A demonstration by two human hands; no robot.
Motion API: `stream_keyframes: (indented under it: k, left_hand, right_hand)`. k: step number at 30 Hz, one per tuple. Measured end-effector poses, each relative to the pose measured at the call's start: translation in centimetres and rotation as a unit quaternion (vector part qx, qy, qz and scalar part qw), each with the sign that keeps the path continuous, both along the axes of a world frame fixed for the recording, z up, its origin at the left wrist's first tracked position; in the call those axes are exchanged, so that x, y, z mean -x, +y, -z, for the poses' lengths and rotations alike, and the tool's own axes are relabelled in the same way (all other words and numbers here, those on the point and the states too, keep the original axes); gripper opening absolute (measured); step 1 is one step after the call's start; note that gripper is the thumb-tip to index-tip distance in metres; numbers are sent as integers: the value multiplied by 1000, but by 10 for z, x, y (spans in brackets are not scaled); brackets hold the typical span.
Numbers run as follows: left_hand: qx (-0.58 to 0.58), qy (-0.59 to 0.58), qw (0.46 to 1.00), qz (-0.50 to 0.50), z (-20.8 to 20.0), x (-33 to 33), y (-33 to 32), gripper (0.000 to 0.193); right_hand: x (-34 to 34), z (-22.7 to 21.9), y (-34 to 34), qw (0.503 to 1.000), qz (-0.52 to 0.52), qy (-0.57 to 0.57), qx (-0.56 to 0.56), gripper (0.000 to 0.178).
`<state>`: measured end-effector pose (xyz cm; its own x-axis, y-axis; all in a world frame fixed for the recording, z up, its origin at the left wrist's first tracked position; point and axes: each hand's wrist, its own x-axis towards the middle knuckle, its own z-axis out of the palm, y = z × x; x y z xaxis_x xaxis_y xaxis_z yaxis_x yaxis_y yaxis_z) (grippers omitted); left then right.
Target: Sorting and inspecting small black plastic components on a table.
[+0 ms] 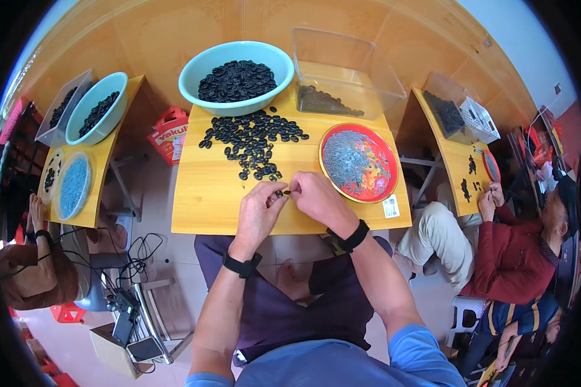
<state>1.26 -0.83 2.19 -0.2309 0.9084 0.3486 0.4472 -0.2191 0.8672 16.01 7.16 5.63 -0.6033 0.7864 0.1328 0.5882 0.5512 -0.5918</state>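
My left hand and my right hand meet over the front part of the yellow wooden table. A small black oval piece is pinched between my left thumb and fingers. Right beside it my right fingertips are closed in a pinch; what they hold is too small to make out. Just beyond my hands lies a spread of loose black oval pieces. To the right of my right hand is a round red tray with a floral bottom, heaped with thin grey pin-like pieces.
A light-blue basin full of black pieces stands at the back left of the table. Next to it is a clear plastic bin with more pieces. Co-workers sit at side tables, including a person in maroon. Cables lie lower left.
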Motion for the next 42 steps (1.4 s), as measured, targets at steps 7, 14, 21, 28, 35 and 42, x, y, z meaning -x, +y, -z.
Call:
stream_keyframes:
  k: [7, 14, 21, 28, 35, 42]
  left_hand:
    - [32, -61, 997, -22, 2, -1, -2, 18]
    - [23, -52, 998, 24, 1, 3, -6, 14]
    - [40, -75, 996, 16, 1, 3, -6, 12]
    - [85, -258, 961, 49, 9, 11, -6, 13]
    - [108, -246, 962, 53, 3, 5, -7, 13]
    - [66, -164, 983, 42, 10, 14, -8, 11]
  right_hand:
    - [0, 1, -11, 999, 9, 32, -31, 8]
    - [-4, 8, -18, 998, -4, 61, -20, 9]
    - [-11, 4, -23, 994, 20, 111, 15, 11]
    - [-9, 2, -25, 981, 26, 157, 108, 15]
    - [-13, 3, -25, 965, 47, 183, 180, 15]
    - [-54, -20, -5, 988, 84, 125, -25, 10]
